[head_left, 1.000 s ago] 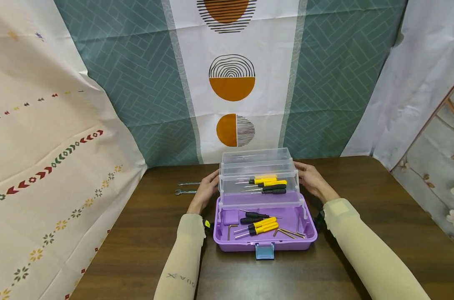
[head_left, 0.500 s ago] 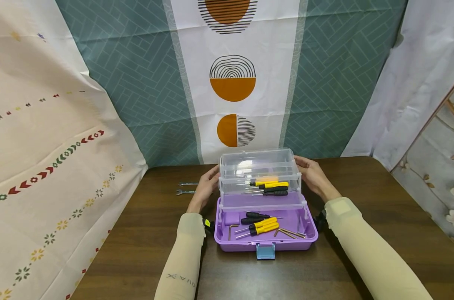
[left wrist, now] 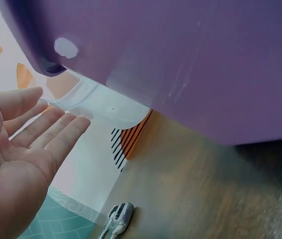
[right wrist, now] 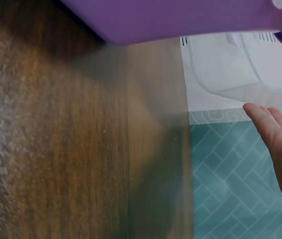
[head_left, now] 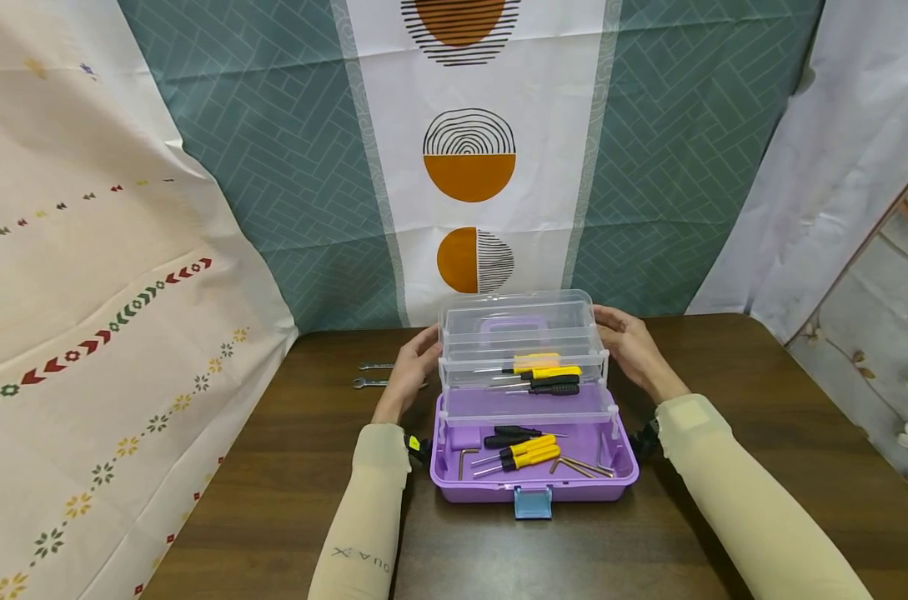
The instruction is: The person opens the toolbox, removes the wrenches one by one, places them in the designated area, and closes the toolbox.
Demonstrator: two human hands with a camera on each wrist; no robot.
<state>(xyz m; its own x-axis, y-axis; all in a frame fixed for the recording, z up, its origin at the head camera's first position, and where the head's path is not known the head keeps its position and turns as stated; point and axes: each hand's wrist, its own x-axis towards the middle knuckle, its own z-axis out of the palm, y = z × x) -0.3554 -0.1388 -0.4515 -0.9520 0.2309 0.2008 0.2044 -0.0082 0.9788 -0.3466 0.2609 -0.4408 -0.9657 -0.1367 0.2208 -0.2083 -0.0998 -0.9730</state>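
Note:
A purple toolbox [head_left: 469, 492] stands open, its clear lid [head_left: 517, 302] raised at the back and its clear trays [head_left: 454, 375] spread above the base. Beside the lid's left end, my left hand [head_left: 411, 371] has its fingers extended, fingertips right at the clear plastic in the left wrist view. My right hand [head_left: 634, 350] reaches to the lid's right end, fingers likewise extended. Yellow and black screwdrivers [head_left: 557, 372] lie in a tray. More screwdrivers [head_left: 534, 457] and several hex keys [head_left: 463, 463] lie in the purple base. A purple handle [head_left: 514, 320] shows through the lid.
Two metal wrenches [head_left: 371, 383] lie on the brown wooden table [head_left: 288, 467], left of the box. A blue latch [head_left: 533, 503] hangs at the box's front. Patterned cloth [head_left: 333, 275] hangs behind the table's back edge, with more fabric at both sides.
The lid's angle has changed: its top edge stands a little higher and the handle shows through it. Both hands have moved slightly with it, the right one a little up in view.

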